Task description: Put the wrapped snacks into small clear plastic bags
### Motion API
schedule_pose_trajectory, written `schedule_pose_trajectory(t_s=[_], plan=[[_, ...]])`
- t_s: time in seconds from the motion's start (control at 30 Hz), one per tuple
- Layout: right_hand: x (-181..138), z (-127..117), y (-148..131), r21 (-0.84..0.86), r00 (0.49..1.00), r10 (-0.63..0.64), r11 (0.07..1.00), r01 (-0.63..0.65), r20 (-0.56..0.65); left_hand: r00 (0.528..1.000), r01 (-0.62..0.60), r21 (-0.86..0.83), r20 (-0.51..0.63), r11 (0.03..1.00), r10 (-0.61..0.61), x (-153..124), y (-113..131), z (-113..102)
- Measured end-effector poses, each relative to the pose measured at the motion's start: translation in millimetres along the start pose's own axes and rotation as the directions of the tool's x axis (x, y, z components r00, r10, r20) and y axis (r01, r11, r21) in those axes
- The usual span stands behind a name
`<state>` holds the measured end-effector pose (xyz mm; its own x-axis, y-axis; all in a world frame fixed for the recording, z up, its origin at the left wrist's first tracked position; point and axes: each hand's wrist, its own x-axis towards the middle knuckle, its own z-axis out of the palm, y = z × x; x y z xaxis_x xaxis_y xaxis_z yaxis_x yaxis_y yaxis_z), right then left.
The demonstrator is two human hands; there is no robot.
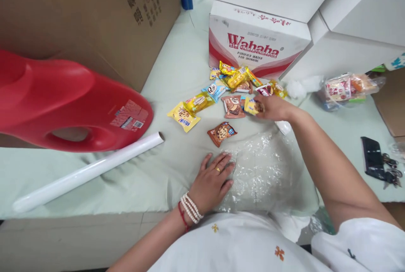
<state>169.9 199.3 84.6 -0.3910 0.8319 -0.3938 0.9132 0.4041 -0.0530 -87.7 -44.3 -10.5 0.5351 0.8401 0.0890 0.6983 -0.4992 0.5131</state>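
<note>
My right hand (pixel 272 107) pinches a small yellow snack packet (pixel 251 106) at the right side of a pile of wrapped snacks. Around it lie a brown snack packet (pixel 233 106), a light blue one (pixel 216 90) and several yellow ones, such as the yellow packet (pixel 184 117) at the pile's left. Closer to me is a brown cookie packet (pixel 222 133). Below that packet, my left hand (pixel 214 177) lies flat with its fingers stretched out, at the left edge of a clear plastic bag (pixel 262 171) spread on the table.
A red plastic jug (pixel 104 82) and a white roll (pixel 91 171) lie on the left, before a large brown carton (pixel 95 14). Behind the snacks stands a Wahaha box (pixel 253 44). On the right are bagged bread (pixel 348 88) and a black pouch with keys (pixel 376 160).
</note>
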Motion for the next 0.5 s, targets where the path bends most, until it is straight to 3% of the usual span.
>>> schedule_pose_trajectory(t_s=[0.07,0.13,0.23,0.3,0.37,0.43,0.5], plan=[[10,-18,-7,0.032,0.981,-0.020,0.999,0.027,-0.193,1.000,0.007,-0.001,-0.002,1.000,-0.007,0,1,-1],[34,-37,-17,0.029,0.927,-0.033,0.998,0.047,-0.372,1.000,0.011,0.001,-0.004,1.000,-0.011,1,1,-1],[86,-52,-27,-0.002,0.857,-0.038,0.999,0.043,-0.513,1.000,0.007,0.005,-0.006,1.000,-0.007,1,1,-1],[118,-52,-25,-0.005,0.875,-0.018,1.000,0.018,-0.483,1.000,0.007,0.007,-0.007,1.000,-0.007,1,1,-1],[138,-48,-16,-0.017,0.937,-0.048,0.999,0.045,-0.346,1.000,0.007,0.002,-0.012,1.000,-0.007,0,0,-1],[142,-47,-7,-0.025,0.971,-0.128,0.992,0.125,-0.203,1.000,0.006,-0.010,-0.012,1.000,-0.006,0,0,-1],[136,-55,-5,-0.026,0.974,-0.155,0.988,0.153,-0.163,1.000,0.006,-0.024,-0.012,1.000,-0.006,1,-1,-1]])
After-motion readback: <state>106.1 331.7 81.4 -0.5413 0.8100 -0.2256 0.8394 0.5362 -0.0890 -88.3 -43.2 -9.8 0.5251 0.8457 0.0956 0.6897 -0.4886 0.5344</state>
